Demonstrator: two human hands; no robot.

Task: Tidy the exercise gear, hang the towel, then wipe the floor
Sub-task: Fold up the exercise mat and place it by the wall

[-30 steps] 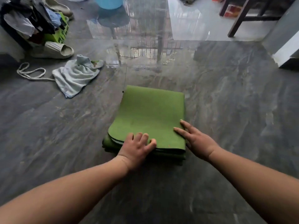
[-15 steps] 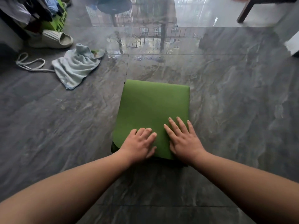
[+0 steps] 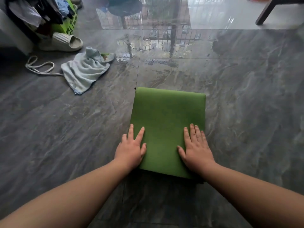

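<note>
The folded green foam exercise mat point(image 3: 167, 129), at lower centre on the grey marble-look floor point(image 3: 65, 145), is best flattened evenly by the left hand point(image 3: 131, 148) and right hand point(image 3: 196, 150), laid flat and apart near its side edges.

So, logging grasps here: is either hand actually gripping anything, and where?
Nothing gripped: left hand and right hand press flat on the folded green mat, near its side edges.

Two bare forearms entered from the bottom edge, each ending in a bare hand: the left hand point(image 3: 130, 150) and the right hand point(image 3: 196, 151). No sleeve, glove, watch or ring showed anywhere from fingertips back to the frame edge. Fingernails were short and unpainted. A few small dark specks marked the right hand's fingers point(image 3: 195, 134).
</note>
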